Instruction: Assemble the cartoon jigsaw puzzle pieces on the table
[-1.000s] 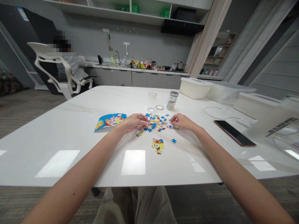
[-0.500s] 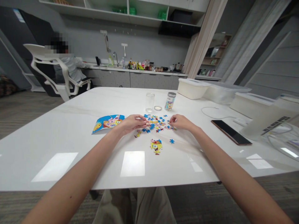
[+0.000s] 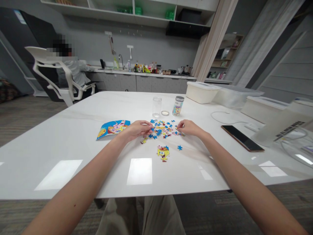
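A loose pile of small jigsaw puzzle pieces (image 3: 161,128), blue, yellow and pink, lies in front of me. At its left edge, my left hand (image 3: 139,128) has thumb and fingers closed on a puzzle piece, mostly hidden by the fingertips. My right hand (image 3: 188,127) pinches another small puzzle piece at the right edge. Nearer to me lies a joined section of puzzle (image 3: 163,153) showing a yellow cartoon face. A single blue piece (image 3: 180,148) rests to its right. Below my left fingers is a small yellow section (image 3: 144,140).
A curled picture sheet (image 3: 113,128) lies left of my left hand. Behind the pile stand a clear jar (image 3: 156,107), its ring-shaped lid (image 3: 165,113) and a printed can (image 3: 178,106). A phone (image 3: 241,138), cables and storage boxes (image 3: 202,93) are rightward. A person (image 3: 73,71) sits far left.
My left fingers have shifted slightly; a pale pink piece at their tips no longer shows there, and blue is now beside them. My right hand stays almost in place.
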The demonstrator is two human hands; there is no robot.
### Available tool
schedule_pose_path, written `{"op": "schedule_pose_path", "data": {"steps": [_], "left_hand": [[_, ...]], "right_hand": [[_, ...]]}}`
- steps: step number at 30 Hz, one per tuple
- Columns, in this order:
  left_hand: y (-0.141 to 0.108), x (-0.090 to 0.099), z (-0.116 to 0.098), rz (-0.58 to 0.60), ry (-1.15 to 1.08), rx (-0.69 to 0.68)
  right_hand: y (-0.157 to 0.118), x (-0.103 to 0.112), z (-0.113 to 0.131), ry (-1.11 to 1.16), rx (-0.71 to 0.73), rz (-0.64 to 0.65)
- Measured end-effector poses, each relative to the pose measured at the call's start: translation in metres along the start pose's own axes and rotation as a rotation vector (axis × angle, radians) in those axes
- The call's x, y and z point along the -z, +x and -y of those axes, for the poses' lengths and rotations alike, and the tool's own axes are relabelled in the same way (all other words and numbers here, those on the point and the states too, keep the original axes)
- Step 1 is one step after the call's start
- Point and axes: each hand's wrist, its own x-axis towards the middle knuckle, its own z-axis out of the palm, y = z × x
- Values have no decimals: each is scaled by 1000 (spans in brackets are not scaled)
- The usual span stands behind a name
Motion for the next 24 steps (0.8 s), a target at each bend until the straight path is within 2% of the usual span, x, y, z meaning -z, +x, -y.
{"op": "schedule_pose_path", "data": {"steps": [5,8,15,18,24], "left_hand": [[1,1,1,32,20,-50],[3,1,2,2,-6,-22],[3,-1,1,-33,-22,-3],[3,-1,3,-38,-37,7],[5,-1,4,-4,-96,-21]], "right_hand": [[0,-1,1,28,22,-41],[1,-1,3,175,29,-51],[-5,3,16,888,-95,185],[-7,4,19,1001,-158,247],[-7,2,17,1084,-179,268]]}}
